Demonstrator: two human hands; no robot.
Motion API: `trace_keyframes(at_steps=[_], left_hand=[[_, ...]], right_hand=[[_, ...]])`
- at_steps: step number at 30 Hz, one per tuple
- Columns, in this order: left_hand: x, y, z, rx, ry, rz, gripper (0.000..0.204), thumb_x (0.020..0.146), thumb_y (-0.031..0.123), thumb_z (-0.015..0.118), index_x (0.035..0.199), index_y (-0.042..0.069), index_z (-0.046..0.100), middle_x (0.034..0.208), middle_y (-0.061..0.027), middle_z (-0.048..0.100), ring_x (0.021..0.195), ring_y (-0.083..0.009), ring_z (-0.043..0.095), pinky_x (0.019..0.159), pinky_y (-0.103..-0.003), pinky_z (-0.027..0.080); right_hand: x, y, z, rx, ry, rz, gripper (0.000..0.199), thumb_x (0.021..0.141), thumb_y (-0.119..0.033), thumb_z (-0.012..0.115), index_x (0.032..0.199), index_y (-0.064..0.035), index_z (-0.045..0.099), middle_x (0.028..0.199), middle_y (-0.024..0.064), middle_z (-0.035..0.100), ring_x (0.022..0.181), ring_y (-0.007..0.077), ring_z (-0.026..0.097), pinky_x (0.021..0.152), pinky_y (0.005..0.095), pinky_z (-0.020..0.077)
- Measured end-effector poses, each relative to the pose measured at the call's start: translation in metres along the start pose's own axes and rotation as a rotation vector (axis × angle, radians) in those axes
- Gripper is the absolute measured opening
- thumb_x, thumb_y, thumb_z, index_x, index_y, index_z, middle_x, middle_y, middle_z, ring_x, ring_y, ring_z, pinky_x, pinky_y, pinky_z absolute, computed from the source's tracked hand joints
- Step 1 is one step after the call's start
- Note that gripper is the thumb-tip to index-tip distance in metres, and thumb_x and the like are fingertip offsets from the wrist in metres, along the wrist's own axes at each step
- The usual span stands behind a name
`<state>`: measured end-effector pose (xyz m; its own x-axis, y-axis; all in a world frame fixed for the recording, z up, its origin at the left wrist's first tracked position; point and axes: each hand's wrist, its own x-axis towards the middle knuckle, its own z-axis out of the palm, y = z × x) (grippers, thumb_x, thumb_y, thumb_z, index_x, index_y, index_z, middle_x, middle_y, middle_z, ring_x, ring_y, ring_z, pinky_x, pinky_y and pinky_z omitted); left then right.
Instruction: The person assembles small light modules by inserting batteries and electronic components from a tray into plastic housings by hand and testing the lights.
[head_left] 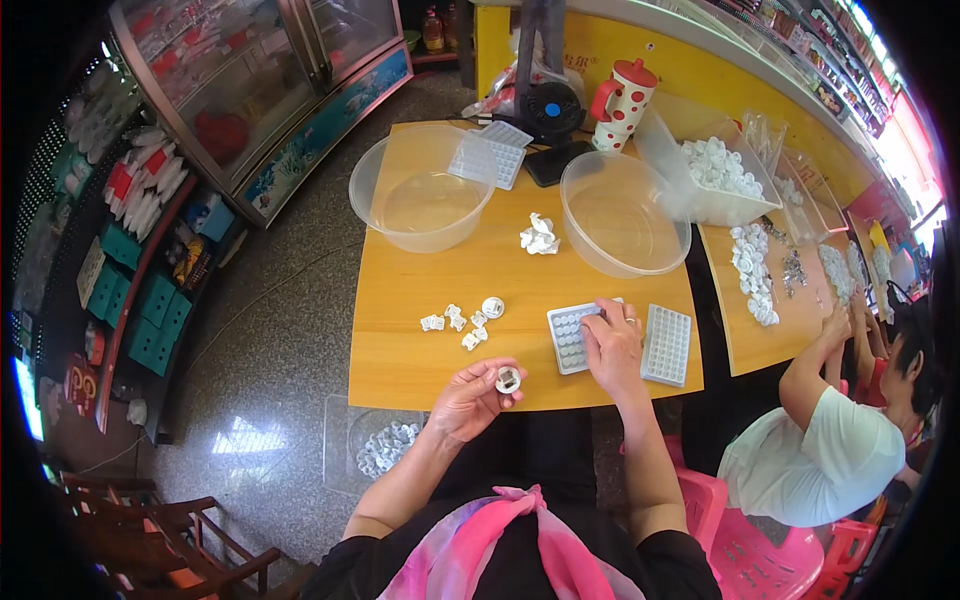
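Observation:
Between the thumb and fingers of my left hand (470, 398) is a small round white plastic part (508, 380) with a dark, metallic-looking middle. It is held just above the table's front edge. My right hand (612, 345) reaches down onto a white tray (570, 365) with rows of small round cells. Its fingers are drawn together over the tray's right side, and what they pinch, if anything, is hidden. A second celled tray (667, 345) lies just right of that hand. Several small white parts (456, 317) and a round white piece (493, 307) lie left of centre.
Two clear plastic basins (625, 262) (425, 238) stand farther back, with a white pile (540, 235) between them. Behind are a polka-dot tumbler (625, 105) and a black fan (552, 105). A co-worker (830, 440) sits right at another table. A container of white parts (388, 450) sits low left.

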<state>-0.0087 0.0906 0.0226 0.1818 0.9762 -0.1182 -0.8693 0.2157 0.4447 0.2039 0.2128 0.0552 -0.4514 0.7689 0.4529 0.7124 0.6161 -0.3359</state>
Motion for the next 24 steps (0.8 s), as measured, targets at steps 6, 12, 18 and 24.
trace_keyframes(at_steps=[6, 12, 18, 24], left_hand=[[-0.003, 0.001, 0.003, -0.082, -0.032, -0.007, 0.029, 0.095, 0.021, 0.052, 0.111, -0.001, 0.059, 0.101, -0.0139, 0.064, 0.082, -0.0206, 0.065, 0.068, -0.027, 0.051], [-0.005, 0.001, 0.011, -0.005, 0.094, 0.030, 0.031, 0.094, 0.018, 0.053, 0.115, -0.005, 0.057, 0.107, -0.0149, 0.063, 0.084, -0.0205, 0.064, 0.072, -0.026, 0.052], [-0.010, 0.004, 0.011, 0.085, 0.085, 0.029, 0.030, 0.095, 0.016, 0.051, 0.116, -0.006, 0.056, 0.107, -0.0161, 0.063, 0.084, -0.0208, 0.064, 0.074, -0.025, 0.052], [-0.012, 0.002, 0.014, 0.064, -0.032, -0.073, 0.031, 0.098, 0.022, 0.045, 0.113, -0.003, 0.056, 0.094, -0.0127, 0.064, 0.076, -0.0199, 0.064, 0.063, -0.026, 0.050]], right_hand=[[-0.001, -0.001, 0.003, -0.044, 0.041, 0.035, 0.010, 0.074, -0.006, 0.066, 0.084, -0.0065, 0.067, 0.111, 0.0142, 0.056, 0.100, 0.0331, 0.051, 0.079, 0.0431, 0.0391], [-0.001, -0.004, 0.001, -0.104, 0.048, -0.016, 0.009, 0.070, -0.004, 0.066, 0.080, -0.0051, 0.067, 0.113, 0.0155, 0.057, 0.102, 0.0332, 0.052, 0.079, 0.0430, 0.0394], [-0.007, -0.009, 0.002, -0.135, 0.058, -0.115, 0.012, 0.068, -0.001, 0.066, 0.079, -0.0014, 0.062, 0.112, 0.0148, 0.058, 0.100, 0.0329, 0.053, 0.079, 0.0430, 0.0390], [-0.015, -0.080, -0.022, 0.359, 0.133, -0.362, 0.017, 0.064, -0.006, 0.068, 0.080, -0.0050, 0.062, 0.109, 0.0124, 0.059, 0.095, 0.0279, 0.056, 0.079, 0.0395, 0.0404]])
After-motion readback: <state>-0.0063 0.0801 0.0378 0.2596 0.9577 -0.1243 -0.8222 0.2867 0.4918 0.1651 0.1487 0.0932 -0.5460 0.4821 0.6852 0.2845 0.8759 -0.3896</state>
